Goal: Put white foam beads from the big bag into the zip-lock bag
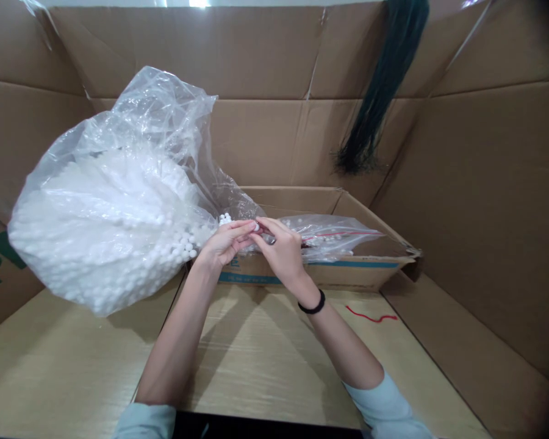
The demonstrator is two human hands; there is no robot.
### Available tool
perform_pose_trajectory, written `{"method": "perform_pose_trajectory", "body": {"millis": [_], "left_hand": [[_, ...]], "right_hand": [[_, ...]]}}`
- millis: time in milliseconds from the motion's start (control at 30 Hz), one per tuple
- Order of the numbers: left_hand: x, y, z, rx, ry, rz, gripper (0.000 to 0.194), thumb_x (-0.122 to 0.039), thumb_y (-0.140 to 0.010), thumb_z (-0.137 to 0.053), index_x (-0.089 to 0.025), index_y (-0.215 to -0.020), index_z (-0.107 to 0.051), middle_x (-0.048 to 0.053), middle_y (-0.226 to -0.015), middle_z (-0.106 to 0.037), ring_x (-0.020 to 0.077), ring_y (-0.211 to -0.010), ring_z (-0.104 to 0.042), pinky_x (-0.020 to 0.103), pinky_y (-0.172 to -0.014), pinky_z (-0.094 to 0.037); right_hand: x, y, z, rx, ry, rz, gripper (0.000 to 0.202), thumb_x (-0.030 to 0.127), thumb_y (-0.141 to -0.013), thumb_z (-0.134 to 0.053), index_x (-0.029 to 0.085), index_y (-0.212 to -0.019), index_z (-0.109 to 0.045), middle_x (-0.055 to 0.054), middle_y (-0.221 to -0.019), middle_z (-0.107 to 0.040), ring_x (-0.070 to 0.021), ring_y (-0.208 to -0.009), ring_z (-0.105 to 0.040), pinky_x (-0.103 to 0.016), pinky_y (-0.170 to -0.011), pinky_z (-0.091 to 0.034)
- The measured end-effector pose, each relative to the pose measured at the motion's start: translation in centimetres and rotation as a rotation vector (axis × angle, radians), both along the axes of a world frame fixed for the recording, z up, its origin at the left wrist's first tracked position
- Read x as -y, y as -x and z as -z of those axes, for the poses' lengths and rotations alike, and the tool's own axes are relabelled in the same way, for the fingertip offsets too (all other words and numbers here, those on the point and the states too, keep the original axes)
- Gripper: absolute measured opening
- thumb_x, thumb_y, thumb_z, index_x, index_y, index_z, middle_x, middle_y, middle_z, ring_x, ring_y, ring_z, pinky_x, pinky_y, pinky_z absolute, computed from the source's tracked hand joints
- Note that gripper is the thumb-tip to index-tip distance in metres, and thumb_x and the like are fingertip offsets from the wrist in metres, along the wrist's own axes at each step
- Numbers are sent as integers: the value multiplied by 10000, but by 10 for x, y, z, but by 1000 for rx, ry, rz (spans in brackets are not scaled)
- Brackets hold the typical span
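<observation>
My left hand [231, 241] is closed in a pinch on a small white ball [257, 226]. The fingertips of my right hand [281, 247] meet it there, closed together; whether they hold anything else is hidden. Left of the hands lies a large clear plastic bag [165, 103] full of white balls [105, 213], with a few loose ones [226, 218] just behind my left fingers. Behind my right hand, a clear zip bag [333, 235] with a red seal strip and white balls inside rests in an open cardboard box [352, 277].
A red pipe cleaner-like strand [371, 316] lies on the wooden table [265, 353], right of my forearm. A bundle of dark green thin strands [382, 91] hangs against the back cardboard wall [260, 140]. Tall cardboard walls enclose the left, back and right sides.
</observation>
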State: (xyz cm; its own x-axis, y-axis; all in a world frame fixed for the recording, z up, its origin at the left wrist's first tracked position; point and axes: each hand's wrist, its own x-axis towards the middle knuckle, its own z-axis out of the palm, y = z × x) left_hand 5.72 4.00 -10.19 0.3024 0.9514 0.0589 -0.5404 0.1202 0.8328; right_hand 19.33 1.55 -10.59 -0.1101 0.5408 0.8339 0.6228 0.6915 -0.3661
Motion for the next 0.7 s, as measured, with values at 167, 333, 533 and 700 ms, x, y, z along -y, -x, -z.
{"method": "perform_pose_trajectory", "body": {"millis": [167, 333, 533, 700], "left_hand": [[0, 0, 0, 1, -2, 22, 66, -77, -691, -675, -97, -748, -702, 44, -706, -697, 104, -642, -638, 231, -666, -517], [2, -3, -3, 34, 26, -22, 120, 0, -715, -615, -82, -699, -701, 42, -674, -696, 73, -623, -633, 178, -679, -502], [4, -4, -6, 29, 37, -34, 163, 15, -739, -580, -77, -683, -702, 43, -663, -692, 60, -609, -624, 163, -691, -493], [4, -3, -5, 16, 17, -35, 150, 6, -730, -594, -86, -688, -705, 49, -694, -697, 68, -635, -630, 183, -741, -493]], "right_hand": [[-1, 4, 3, -53, -1, 17, 230, 190, -798, -587, 187, -1005, -687, -62, -1019, -710, -192, -921, -661, -332, -848, -522], [-3, 5, 7, -94, -38, 5, 202, 176, -806, -579, 190, -965, -702, -51, -979, -722, -178, -887, -673, -304, -825, -531], [-4, 6, 9, -125, -52, -24, 200, 186, -815, -570, 200, -949, -718, -51, -972, -726, -177, -880, -678, -304, -833, -533], [-3, 5, 8, -105, -33, -16, 202, 205, -820, -566, 222, -954, -716, -36, -986, -723, -178, -881, -679, -317, -837, -537]]}}
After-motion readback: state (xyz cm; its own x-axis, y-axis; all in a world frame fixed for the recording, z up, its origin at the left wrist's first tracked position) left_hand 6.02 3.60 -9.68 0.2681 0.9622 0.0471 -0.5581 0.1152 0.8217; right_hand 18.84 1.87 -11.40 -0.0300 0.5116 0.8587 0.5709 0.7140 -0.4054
